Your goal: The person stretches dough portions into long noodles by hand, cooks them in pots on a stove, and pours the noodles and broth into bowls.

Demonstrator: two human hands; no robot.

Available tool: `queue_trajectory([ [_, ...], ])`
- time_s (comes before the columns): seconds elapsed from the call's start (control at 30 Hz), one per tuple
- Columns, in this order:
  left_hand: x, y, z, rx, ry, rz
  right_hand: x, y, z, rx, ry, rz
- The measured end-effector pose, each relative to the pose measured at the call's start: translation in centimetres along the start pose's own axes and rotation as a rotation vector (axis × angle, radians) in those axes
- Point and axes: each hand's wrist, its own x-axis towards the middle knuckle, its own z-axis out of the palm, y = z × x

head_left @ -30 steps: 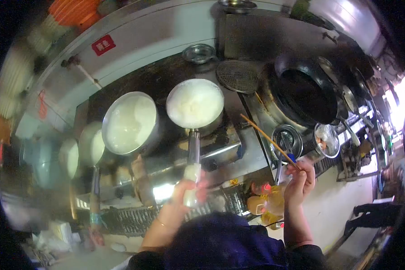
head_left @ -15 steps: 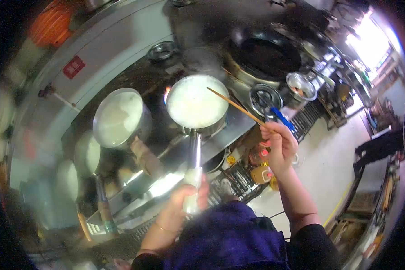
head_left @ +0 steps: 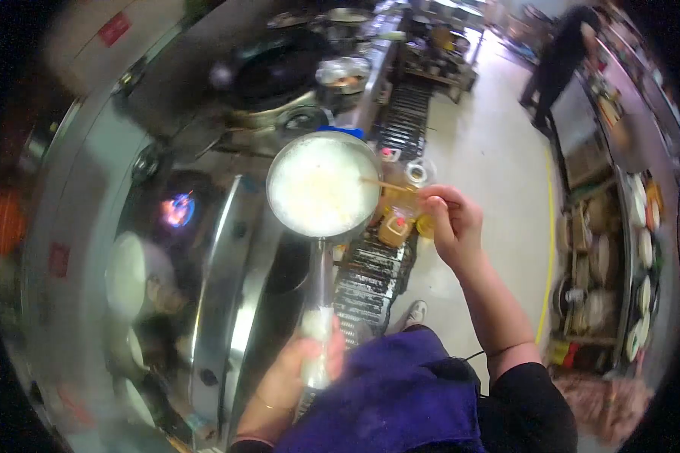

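My left hand (head_left: pixel 291 370) is closed round the pale-wrapped handle of a metal saucepan (head_left: pixel 323 236). The pan is off the stove, in front of me, and holds white, frothy liquid (head_left: pixel 321 185). My right hand (head_left: pixel 455 226) pinches a wooden chopstick (head_left: pixel 389 183) whose tip reaches over the pan's right side, at or in the liquid. Whether it is one stick or a pair I cannot make out. To the left a gas burner (head_left: pixel 178 210) burns with nothing on it.
More saucepans (head_left: pixel 128 275) stand on the left of the stove. A dark wok (head_left: pixel 272 72) and a metal bowl (head_left: pixel 344 74) are further back. Bottles (head_left: pixel 393 228) stand by the floor grating (head_left: pixel 374 283). A person in black (head_left: pixel 567 64) stands at the right-hand shelves (head_left: pixel 582 264).
The saucepan has left the burner, uncovering the flame. My view has swung right, towards the aisle. The chopstick is still in my right hand and now lies more level.
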Motion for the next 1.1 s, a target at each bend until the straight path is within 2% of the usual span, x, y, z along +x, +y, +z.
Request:
queue_trajectory([
  [0.13,4.5,-2.6,1.1,0.102,-0.010,-0.182,-3.4,1.3,-7.5,-0.022,0.083,0.102],
  [0.23,9.4,-5.3,2.7,0.171,-0.084,-0.307,-5.5,1.0,-13.0,0.103,0.218,0.218],
  [0.4,18.4,-12.6,5.9,0.220,-0.152,-0.499,-8.5,1.0,-25.7,0.289,0.442,0.426],
  [0.5,24.3,-18.6,8.2,0.237,-0.183,-0.589,-10.5,1.2,-34.4,0.433,0.618,0.444],
  [0.8,43.7,-39.3,16.2,0.260,-0.289,-0.869,-16.5,0.4,-61.6,0.502,1.055,0.397],
  [0.97,53.7,-47.0,19.6,0.359,-0.406,-1.044,-19.4,1.3,-70.6,0.531,1.314,0.265],
  [1.1,61.5,-53.9,22.2,0.424,-0.412,-1.216,-21.2,1.7,-78.2,0.539,1.497,0.129],
])
